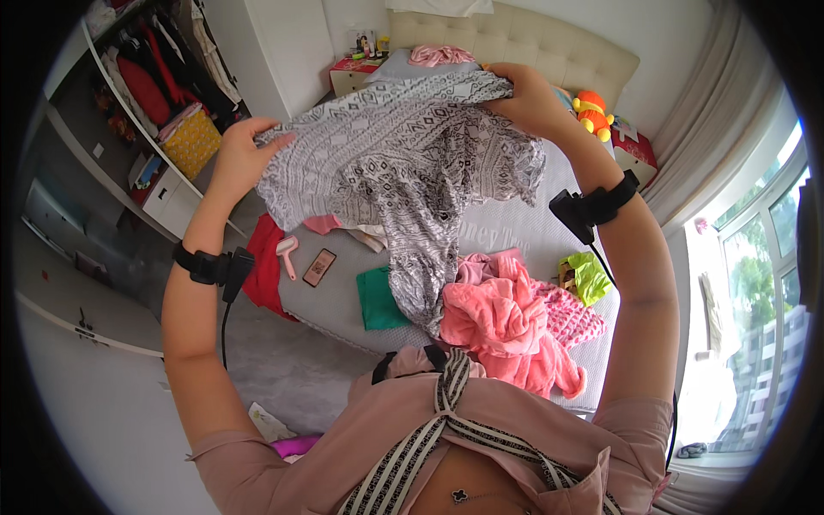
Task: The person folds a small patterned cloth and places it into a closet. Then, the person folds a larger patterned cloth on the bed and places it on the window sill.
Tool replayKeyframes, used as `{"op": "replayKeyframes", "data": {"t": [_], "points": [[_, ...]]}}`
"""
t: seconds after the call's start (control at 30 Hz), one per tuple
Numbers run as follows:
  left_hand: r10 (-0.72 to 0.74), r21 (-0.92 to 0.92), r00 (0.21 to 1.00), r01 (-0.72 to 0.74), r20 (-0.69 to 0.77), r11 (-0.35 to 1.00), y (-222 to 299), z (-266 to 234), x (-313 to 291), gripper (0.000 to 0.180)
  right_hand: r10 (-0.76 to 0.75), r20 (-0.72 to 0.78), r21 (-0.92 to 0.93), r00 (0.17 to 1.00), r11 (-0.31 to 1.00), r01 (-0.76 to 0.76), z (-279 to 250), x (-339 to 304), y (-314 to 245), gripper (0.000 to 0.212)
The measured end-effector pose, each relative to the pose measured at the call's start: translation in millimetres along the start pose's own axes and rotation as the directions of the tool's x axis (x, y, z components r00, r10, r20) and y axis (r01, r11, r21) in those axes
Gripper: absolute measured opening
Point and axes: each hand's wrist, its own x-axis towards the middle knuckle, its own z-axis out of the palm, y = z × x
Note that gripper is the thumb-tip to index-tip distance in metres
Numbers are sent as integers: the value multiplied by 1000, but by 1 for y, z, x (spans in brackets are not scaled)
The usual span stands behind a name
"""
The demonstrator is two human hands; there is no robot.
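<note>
An open wardrobe of hanging clothes stands at the far left, a yellow box on its shelf. Next comes the left hand, raised, its thumb and fingers pinched together on the upper left end of a grey-and-white patterned garment. The garment stretches between both hands above the bed, and a long part of it drops toward the bed's near edge; whether that end touches the bed I cannot tell.

Red cloth drapes over the bed's near left corner. Just beside it lie a pink-and-white lint roller and a phone. A folded green cloth rests at the near edge, partly behind the garment's hanging end. At the headboard, pink satin fabric lies on a grey pillow.

Right of the hanging end, a fluffy pink garment is heaped toward the near right corner. Above, the right hand is closed around the patterned garment's upper right end. Farther right, a pink patterned cloth lies beside the heap, a yellow-green bag sits by the right edge, and an orange plush toy sits near the far right corner.
</note>
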Motion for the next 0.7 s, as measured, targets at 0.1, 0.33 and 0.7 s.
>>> {"op": "replayKeyframes", "data": {"t": [0.1,0.33,0.7], "points": [[46,-200,975,-90,-216,976,-23,-5,9,29,31,21,-41,999,999,-30,3,2,11,39],[-285,-820,935,-11,-211,572,-5,0,13,26,82,20,-90,996,993,-80,7,-11,8,43],[-205,-989,972,129,112,75,-18,10,-11,25,8,-260,-342,966,934,-100,16,-38,2,48]]}}
